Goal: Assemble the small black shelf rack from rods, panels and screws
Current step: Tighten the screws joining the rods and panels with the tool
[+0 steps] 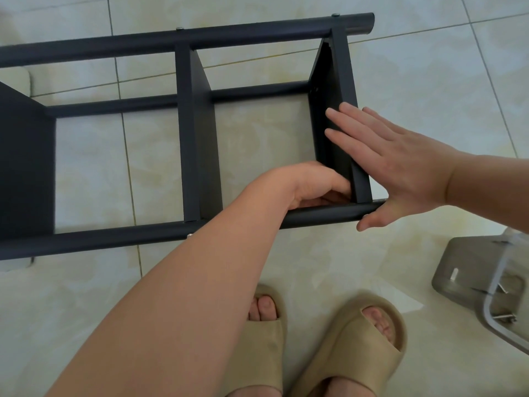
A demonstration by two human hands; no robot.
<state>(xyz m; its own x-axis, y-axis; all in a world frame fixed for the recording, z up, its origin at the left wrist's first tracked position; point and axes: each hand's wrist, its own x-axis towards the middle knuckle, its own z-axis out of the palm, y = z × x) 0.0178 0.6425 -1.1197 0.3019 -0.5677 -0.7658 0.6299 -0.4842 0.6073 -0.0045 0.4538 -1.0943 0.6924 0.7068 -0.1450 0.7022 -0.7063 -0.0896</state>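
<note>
On the floor [329,253], right hand [400,167] flat against end panel [323,96]; left hand [315,187] curled at its corner, grip unclear. Uneven pressure could shift panel off rod [320,214].

Black shelf rack [186,133] lies on its side on the tiled floor [315,262]. Three panels [329,110] stand on edge between long rods. Silver screw heads [179,28] show on far rod [243,34] and front rod [114,239].

There are three rods [183,34], three panels [206,144], three visible screw heads [179,28], two sandals [357,342], one grey metal piece [469,270] and two hands (left hand [315,187], right hand [400,173]).
</note>
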